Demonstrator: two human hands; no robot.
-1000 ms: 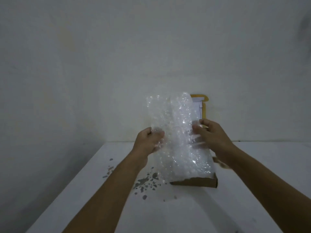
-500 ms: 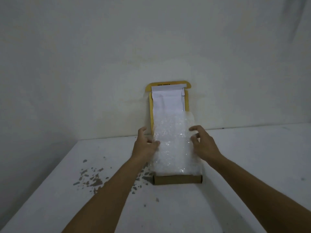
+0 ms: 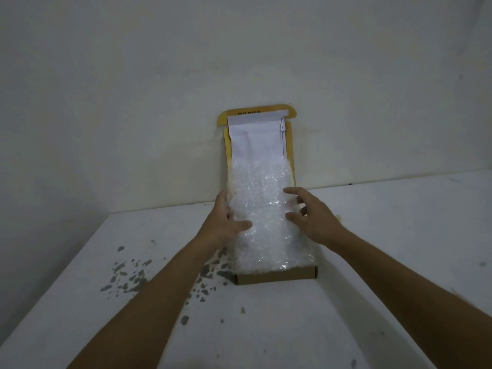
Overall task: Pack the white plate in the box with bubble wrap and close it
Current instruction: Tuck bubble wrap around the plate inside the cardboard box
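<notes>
nearest the camera, two bare forearms reach out over a white worktop (image 3: 292,328) that is flecked with grey chips of worn paint on its left side. past them sits the shallow cardboard box (image 3: 275,277), its brown front wall facing the viewer. a sheet of bubble wrap (image 3: 266,230) fills the box and bulges above its rim, climbing partway up the raised lid behind.

the left hand (image 3: 226,222) lies against the left edge of the wrap, fingers loosely curled and the thumb pressing onto the plastic. the right hand (image 3: 311,214) rests on the right side with fingers spread wide, patting or pushing down rather than gripping. neither hand holds anything closed.

the white plate cannot be seen; if it is in the box it lies hidden under the wrap, and that cannot be told from here.

furthest back, the lid (image 3: 258,137) stands open and upright against the wall (image 3: 133,89), yellow-edged with a white inner face.

judging by this, the cushioning step is near its end: the wrap is in and being settled. what remains is tucking the excess below the rim, then folding the lid down and closing it.
</notes>
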